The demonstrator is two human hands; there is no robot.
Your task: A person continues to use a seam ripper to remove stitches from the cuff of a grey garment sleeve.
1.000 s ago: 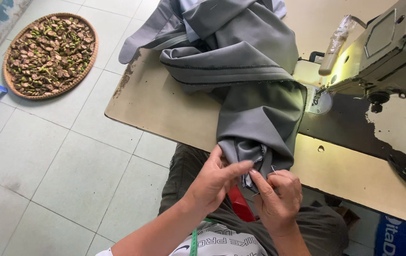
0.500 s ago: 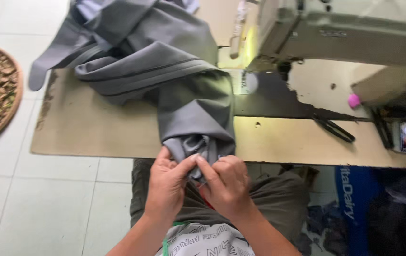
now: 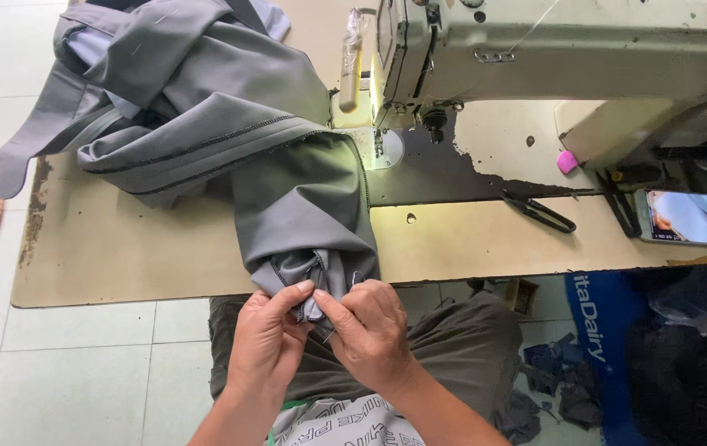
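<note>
Left hand [image 3: 269, 339] and right hand [image 3: 367, 330]: fingers pinched on grey garment [image 3: 304, 206] hem at worktop [image 3: 122, 256] edge. Risk: draped bulk drags, hem slips from pinch.

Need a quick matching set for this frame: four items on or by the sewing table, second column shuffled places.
Items:
1. grey fabric garment
2. black-handled scissors
3. small pink chalk piece
4. flat smartphone with lit screen

Places:
A. far right of the table
B. beside the machine's base
C. front edge, pinched by left hand and right hand
D. table centre, right of the needle

Pairs: 1-C, 2-D, 3-B, 4-A
</note>
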